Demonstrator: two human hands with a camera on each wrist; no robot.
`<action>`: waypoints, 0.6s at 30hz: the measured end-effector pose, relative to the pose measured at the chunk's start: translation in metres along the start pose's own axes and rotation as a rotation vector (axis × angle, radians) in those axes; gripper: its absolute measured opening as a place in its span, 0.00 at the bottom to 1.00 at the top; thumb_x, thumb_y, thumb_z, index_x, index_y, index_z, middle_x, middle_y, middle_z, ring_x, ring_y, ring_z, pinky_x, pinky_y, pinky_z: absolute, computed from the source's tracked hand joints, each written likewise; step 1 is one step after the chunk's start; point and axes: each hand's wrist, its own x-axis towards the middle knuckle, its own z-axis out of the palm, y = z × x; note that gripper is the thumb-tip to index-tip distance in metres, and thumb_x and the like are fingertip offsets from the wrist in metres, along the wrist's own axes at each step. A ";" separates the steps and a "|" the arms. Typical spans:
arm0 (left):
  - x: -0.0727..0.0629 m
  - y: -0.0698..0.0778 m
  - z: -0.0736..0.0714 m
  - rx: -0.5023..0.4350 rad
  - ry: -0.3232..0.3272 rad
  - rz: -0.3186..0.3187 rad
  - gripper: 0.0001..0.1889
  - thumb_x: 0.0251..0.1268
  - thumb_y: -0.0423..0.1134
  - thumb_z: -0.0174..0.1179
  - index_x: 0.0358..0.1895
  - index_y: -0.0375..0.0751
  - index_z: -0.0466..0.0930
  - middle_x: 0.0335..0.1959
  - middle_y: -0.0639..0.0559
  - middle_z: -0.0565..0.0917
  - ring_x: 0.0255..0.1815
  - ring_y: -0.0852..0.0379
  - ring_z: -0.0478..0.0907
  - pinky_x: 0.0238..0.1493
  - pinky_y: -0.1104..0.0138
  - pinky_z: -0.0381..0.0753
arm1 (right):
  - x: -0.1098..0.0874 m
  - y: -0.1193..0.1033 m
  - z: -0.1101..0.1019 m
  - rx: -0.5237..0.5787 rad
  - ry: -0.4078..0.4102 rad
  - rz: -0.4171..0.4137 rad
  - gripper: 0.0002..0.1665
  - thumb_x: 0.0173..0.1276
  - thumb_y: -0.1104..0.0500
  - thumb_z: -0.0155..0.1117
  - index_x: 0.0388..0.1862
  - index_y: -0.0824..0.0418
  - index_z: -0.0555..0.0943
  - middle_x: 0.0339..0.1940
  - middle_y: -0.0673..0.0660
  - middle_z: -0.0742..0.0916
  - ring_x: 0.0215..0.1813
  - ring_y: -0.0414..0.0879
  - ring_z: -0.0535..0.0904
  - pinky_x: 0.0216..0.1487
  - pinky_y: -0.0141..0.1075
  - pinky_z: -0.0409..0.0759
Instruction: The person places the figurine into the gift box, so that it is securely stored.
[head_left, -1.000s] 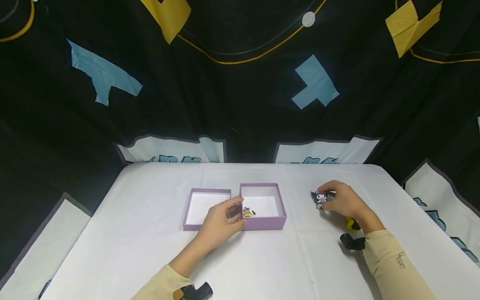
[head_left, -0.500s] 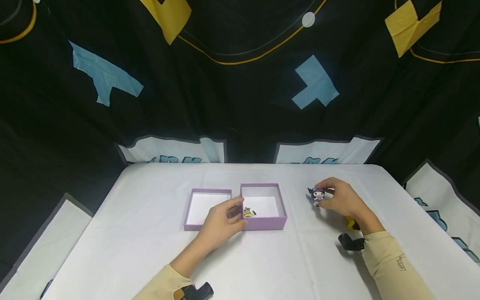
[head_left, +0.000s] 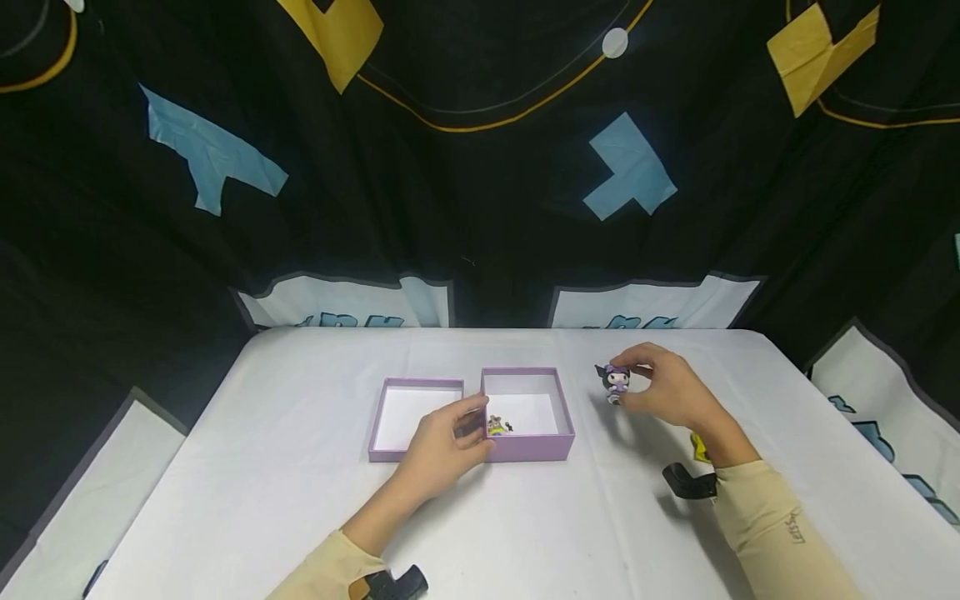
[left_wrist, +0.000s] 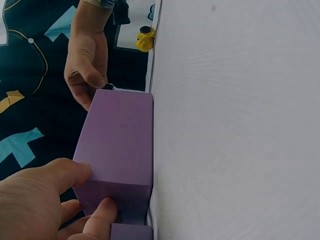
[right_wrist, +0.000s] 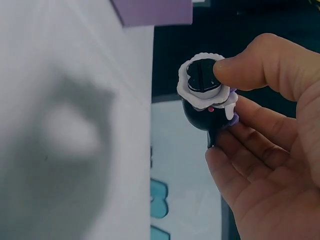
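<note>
My right hand (head_left: pixel 667 390) pinches a small figurine (head_left: pixel 616 381) in black, white and purple, raised above the table. The right wrist view has the figurine's black-and-white underside (right_wrist: pixel 202 80) facing the camera, the thumb against it and the other fingers around its far side. My left hand (head_left: pixel 444 442) grips the near left corner of an open purple box (head_left: pixel 528 447). In the left wrist view, thumb and fingers press on neighbouring walls of the box (left_wrist: pixel 120 135). Inside its near left corner sits a small colourful figure (head_left: pixel 497 425), partly covered by the wall.
A shallow purple lid (head_left: pixel 387 455), white inside, lies left of the box, partly behind my left hand. A yellow toy duck (left_wrist: pixel 145 40) stands on the table, mostly covered by my right wrist in the head view. A dark curtain (head_left: pixel 480 208) hangs behind the white table (head_left: pixel 315 358).
My right hand has carried the figurine leftward and upward, away from the table, nearer the box. The left hand stays on the box corner.
</note>
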 end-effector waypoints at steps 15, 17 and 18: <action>0.000 -0.002 0.000 0.019 -0.011 0.011 0.32 0.59 0.30 0.66 0.67 0.30 0.68 0.66 0.34 0.70 0.60 0.45 0.75 0.54 0.70 0.80 | 0.006 -0.039 0.012 0.047 0.035 -0.076 0.26 0.46 0.65 0.75 0.48 0.60 0.83 0.49 0.53 0.82 0.53 0.50 0.81 0.64 0.44 0.77; 0.000 -0.001 0.001 0.026 -0.011 0.009 0.32 0.59 0.30 0.66 0.68 0.29 0.67 0.66 0.34 0.70 0.61 0.45 0.75 0.55 0.70 0.79 | 0.007 -0.044 0.015 0.050 0.032 -0.081 0.26 0.46 0.65 0.75 0.48 0.60 0.83 0.49 0.52 0.82 0.53 0.50 0.80 0.64 0.44 0.77; 0.000 -0.001 0.001 0.031 -0.011 0.010 0.32 0.59 0.30 0.66 0.68 0.29 0.67 0.66 0.34 0.70 0.61 0.45 0.75 0.55 0.70 0.79 | 0.008 -0.046 0.017 0.052 0.030 -0.082 0.26 0.46 0.65 0.75 0.48 0.60 0.83 0.49 0.52 0.82 0.53 0.49 0.80 0.64 0.45 0.77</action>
